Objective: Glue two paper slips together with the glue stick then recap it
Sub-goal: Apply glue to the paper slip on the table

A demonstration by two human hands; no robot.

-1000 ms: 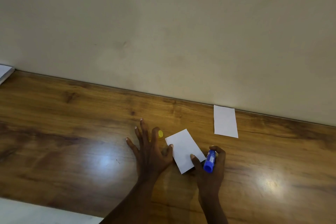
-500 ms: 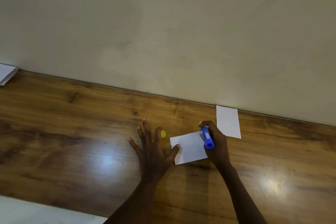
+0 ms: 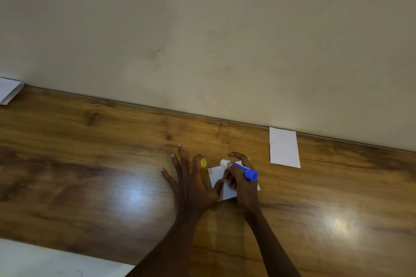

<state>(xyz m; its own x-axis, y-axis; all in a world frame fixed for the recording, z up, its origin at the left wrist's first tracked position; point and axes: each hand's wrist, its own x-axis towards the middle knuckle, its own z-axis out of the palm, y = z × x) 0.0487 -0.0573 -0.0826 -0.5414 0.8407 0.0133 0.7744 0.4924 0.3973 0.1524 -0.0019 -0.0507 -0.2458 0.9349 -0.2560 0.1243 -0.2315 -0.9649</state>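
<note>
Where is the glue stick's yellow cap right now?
In the head view the yellow cap lies on the wooden table near the centre, just right of the left hand index finger, between it and the glue stick tip.

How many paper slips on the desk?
2. The near slip lies under the right hand, with the left hand touching its edge. The far slip lies by the wall, to the right. The stack at far left may hold more.

Glossy wooden table (image 3: 90,164) with light glare meets a plain beige wall (image 3: 202,29).
</note>
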